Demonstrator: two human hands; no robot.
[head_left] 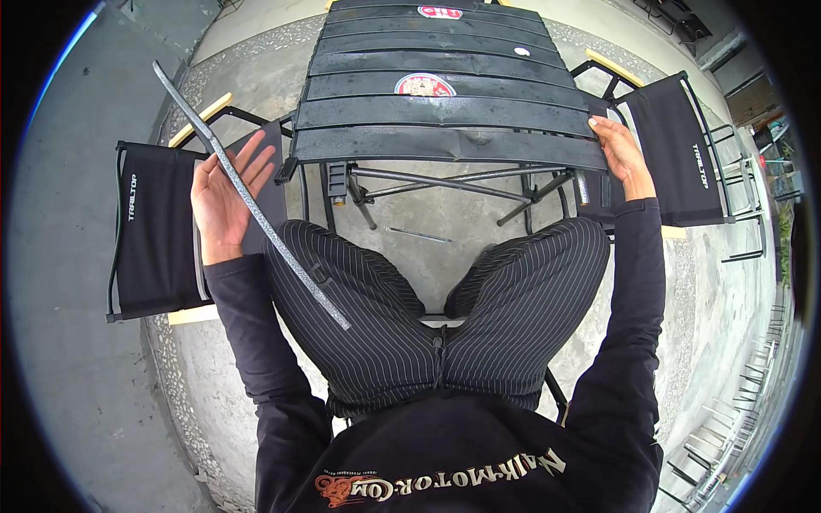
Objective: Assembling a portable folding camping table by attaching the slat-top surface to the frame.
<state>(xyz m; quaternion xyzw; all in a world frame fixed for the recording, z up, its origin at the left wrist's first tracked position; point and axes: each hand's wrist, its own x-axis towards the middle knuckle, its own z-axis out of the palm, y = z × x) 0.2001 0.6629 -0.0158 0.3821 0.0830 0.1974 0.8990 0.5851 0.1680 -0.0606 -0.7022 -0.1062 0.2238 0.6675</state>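
Note:
A long, thin, speckled grey strip (256, 208) slants across the open palm of my left hand (224, 198). The palm faces up and the fingers are stretched out, with the thumb on the other side of the strip. The strip's upper end rises past the hand to the left, and its lower end is over my left thigh. My right hand (626, 158) grips the right edge of a black slatted folding table (445, 113), near its front corner. Those fingertips lie on the tabletop, while the thumb is hidden.
A black folding chair (164, 227) stands left of the table, another black chair (671, 154) right of it. Metal table legs (462, 182) cross under the slats. A thin rod (417, 233) lies on the concrete floor. Several stacked metal frames (744, 402) stand far right.

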